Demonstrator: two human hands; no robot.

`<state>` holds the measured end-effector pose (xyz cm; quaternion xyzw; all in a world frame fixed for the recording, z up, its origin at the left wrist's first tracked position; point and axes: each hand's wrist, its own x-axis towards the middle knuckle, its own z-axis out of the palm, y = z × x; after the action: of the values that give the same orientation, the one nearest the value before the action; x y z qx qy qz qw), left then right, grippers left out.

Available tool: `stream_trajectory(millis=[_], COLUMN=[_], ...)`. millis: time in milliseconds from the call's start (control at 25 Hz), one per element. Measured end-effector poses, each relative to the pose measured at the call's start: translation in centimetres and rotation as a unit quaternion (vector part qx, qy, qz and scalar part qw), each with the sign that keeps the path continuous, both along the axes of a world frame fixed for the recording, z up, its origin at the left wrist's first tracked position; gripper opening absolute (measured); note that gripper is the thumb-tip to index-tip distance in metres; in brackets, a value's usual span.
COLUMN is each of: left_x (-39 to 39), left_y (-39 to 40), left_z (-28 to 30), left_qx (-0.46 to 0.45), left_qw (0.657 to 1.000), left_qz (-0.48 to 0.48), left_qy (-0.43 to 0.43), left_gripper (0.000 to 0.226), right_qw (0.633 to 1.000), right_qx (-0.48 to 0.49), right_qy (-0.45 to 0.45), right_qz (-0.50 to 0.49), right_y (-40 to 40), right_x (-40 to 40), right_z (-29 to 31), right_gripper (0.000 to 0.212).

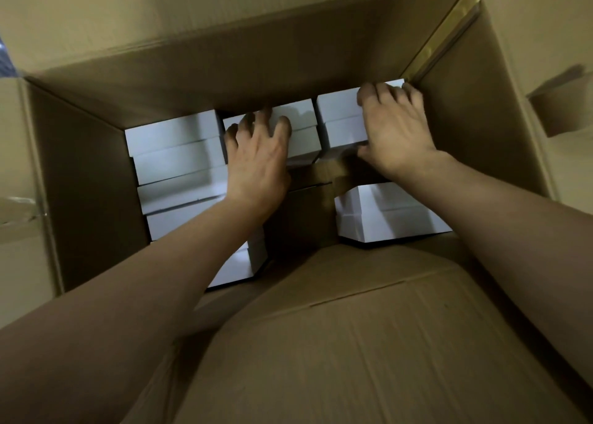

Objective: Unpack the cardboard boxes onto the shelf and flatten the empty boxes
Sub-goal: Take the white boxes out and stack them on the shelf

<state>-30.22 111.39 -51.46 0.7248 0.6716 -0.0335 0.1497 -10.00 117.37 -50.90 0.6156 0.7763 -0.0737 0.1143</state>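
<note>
Left hand (256,163) and right hand (394,134) each grip white boxes (176,154) inside carton (224,67); likely light, rigid, best held by opposite edges.

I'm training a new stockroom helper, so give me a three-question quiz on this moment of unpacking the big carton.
1. True or false: both hands are inside the cardboard carton.
2. What does the right hand grip?
A. a white box in the far right corner
B. the carton's flap
C. nothing
3. Fill in: the bare patch of carton floor shows near the ___ of the carton, between the white boxes.

Key
1. True: the left hand and the right hand both reach down to the white boxes.
2. A: its fingers curl over the far right white box.
3. Middle.
</note>
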Motion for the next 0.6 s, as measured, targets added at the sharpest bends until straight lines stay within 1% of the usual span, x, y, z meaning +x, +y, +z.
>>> stream_trajectory(millis=[80,160,280,440,600], left_x=[0.1,0.1,0.2,0.0,-0.4], left_y=[0.1,0.2,0.1,-0.2,-1.1], left_z=[0.1,0.2,0.0,-0.6,-0.3], left_qx=[0.012,0.015,0.012,0.006,0.013], left_qw=[1.0,1.0,1.0,1.0,1.0], left_qz=[0.007,0.013,0.008,0.017,-0.001], left_qy=[0.002,0.003,0.021,0.024,0.003], left_gripper=[0.072,0.082,0.088,0.095,0.093], right_qw=[1.0,1.0,1.0,1.0,0.999], right_qx=[0.007,0.009,0.016,0.001,-0.021], right_qy=[0.002,-0.01,-0.021,-0.003,0.024], right_qz=[-0.002,0.002,0.014,0.002,-0.017], right_y=[-0.2,-0.3,-0.5,-1.5,-2.6], right_x=[0.0,0.0,0.2,0.2,0.8], right_z=[0.0,0.2,0.4,0.4,1.2], right_gripper=[0.094,0.097,0.091,0.094,0.092])
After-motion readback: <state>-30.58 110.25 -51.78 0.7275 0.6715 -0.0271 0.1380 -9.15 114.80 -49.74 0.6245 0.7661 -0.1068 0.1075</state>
